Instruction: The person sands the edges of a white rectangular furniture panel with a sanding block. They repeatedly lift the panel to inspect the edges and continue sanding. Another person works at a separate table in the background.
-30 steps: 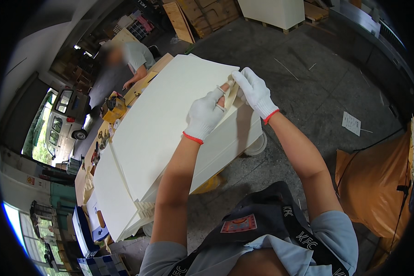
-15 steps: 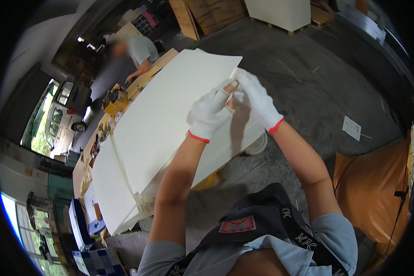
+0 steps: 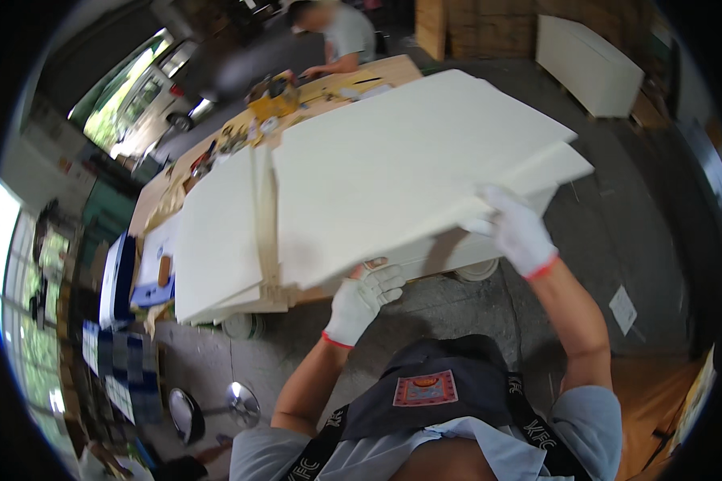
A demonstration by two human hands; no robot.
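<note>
A large white board lies tilted on a stack of similar white boards, its near edge raised. My right hand, in a white knit glove with a red cuff, grips that near edge toward the right, slightly blurred. My left hand, gloved alike with a bare thumb tip, is palm up beside the same edge, farther left. Its fingers are partly bent and apart, with nothing held in them. A second pile of white boards sits left of the large board.
Behind the boards, a wooden tabletop bears a yellow box and tools. A person leans over its far end. A white block-shaped stack stands at the back right. A round stool is at lower left; a paper lies on the floor.
My hands were together at the right end of the top board; now they are apart along its near edge, the left lower down. The view has turned, and the top board sits at another angle.
</note>
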